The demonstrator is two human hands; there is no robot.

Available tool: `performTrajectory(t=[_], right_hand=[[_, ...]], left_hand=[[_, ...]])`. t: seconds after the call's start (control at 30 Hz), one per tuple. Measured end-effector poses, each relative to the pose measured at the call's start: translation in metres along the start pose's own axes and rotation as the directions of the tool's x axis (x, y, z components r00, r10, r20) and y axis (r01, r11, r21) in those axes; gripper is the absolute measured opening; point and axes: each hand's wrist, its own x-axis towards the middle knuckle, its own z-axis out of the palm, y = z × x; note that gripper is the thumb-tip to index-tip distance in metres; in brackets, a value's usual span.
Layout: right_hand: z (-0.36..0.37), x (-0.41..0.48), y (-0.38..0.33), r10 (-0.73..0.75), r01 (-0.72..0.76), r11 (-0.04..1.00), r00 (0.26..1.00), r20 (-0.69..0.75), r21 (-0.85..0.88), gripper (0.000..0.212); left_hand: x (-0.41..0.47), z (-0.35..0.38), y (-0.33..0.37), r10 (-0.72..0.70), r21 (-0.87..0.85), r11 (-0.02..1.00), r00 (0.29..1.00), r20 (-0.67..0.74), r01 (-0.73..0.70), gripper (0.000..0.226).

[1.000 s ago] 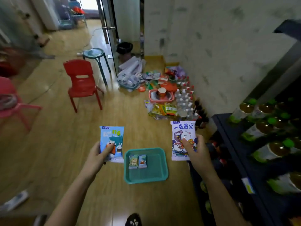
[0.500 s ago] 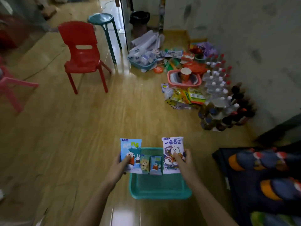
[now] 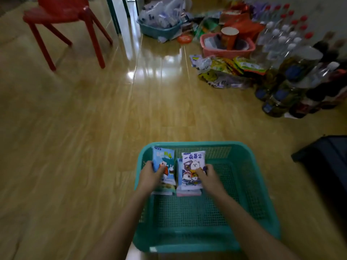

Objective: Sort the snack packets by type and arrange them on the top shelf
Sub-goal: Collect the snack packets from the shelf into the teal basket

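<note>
1. a glossy wooden floor (image 3: 75, 119) fills the view.
2. a teal mesh basket (image 3: 187, 243) sits on the floor at the near centre, with both forearms reaching into it.
3. a cluster of plastic bottles (image 3: 285, 53), some with red caps and some with white, stands at the far right; it is blurred.
4. a red plastic chair (image 3: 62, 14) stands at the far left.
5. a dark shelf corner (image 3: 323, 156) shows at the right edge, apart from the basket.
6. a second teal basket (image 3: 157, 31) full of clutter sits far, centre.
7. a pink basket (image 3: 227, 51) just right of it holds a paper cup (image 3: 229, 37).
8. loose snack bags (image 3: 225, 70) lie in a heap just near of the pink basket.
9. a white-and-purple snack packet (image 3: 193, 162) with cartoon animals lies in the far part of the mesh basket, grasped by the right hand (image 3: 207, 177), thumb on its face.
10. a blue snack packet (image 3: 163, 158) with a rabbit lies just left of it, grasped by the left hand (image 3: 150, 175).
11. edges of smaller packets (image 3: 189, 193) peek out beneath both.
</note>
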Motion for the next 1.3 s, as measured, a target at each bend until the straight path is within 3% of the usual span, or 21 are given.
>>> performTrajectory(t=[0.2, 0.37, 0.57, 0.73, 0.83, 0.93, 1.3], right_hand=[[0.010, 0.011, 0.014, 0.016, -0.014, 0.999, 0.999, 0.039, -0.051, 0.016], [0.017, 0.019, 0.022, -0.032, 0.029, 0.992, 0.999, -0.018, -0.126, 0.015], [0.026, 0.017, 0.028, -0.045, -0.043, 0.936, 0.969, -0.242, -0.349, 0.030], [0.004, 0.004, 0.004, -0.161, 0.049, 0.871, 0.969, -0.189, -0.489, 0.021], [-0.035, -0.026, -0.042, -0.262, 0.186, 0.869, 0.959, -0.107, -0.459, 0.016], [-0.095, -0.088, -0.111, -0.345, 0.268, 0.873, 0.930, -0.127, -0.407, 0.023], [-0.346, -0.426, -0.403, -0.493, 0.294, 0.820, 0.798, -0.345, -0.491, 0.024]], left_hand=[[0.006, 0.016, -0.016, -0.036, 0.148, 0.988, 0.995, -0.098, 0.051, 0.030], [0.001, 0.022, -0.016, 0.056, 0.328, 0.945, 0.982, -0.179, 0.006, 0.026], [-0.007, 0.026, -0.012, 0.195, 0.570, 0.818, 0.969, -0.149, -0.077, 0.036], [-0.018, 0.007, 0.008, 0.282, 0.692, 0.703, 0.958, -0.060, -0.163, 0.029], [-0.042, -0.033, 0.055, 0.334, 0.690, 0.694, 0.941, -0.056, -0.205, 0.023], [-0.079, -0.090, 0.127, 0.402, 0.605, 0.751, 0.910, -0.101, -0.264, 0.026], [-0.332, -0.281, 0.461, 0.560, 0.638, 0.656, 0.827, -0.053, -0.403, 0.019]])
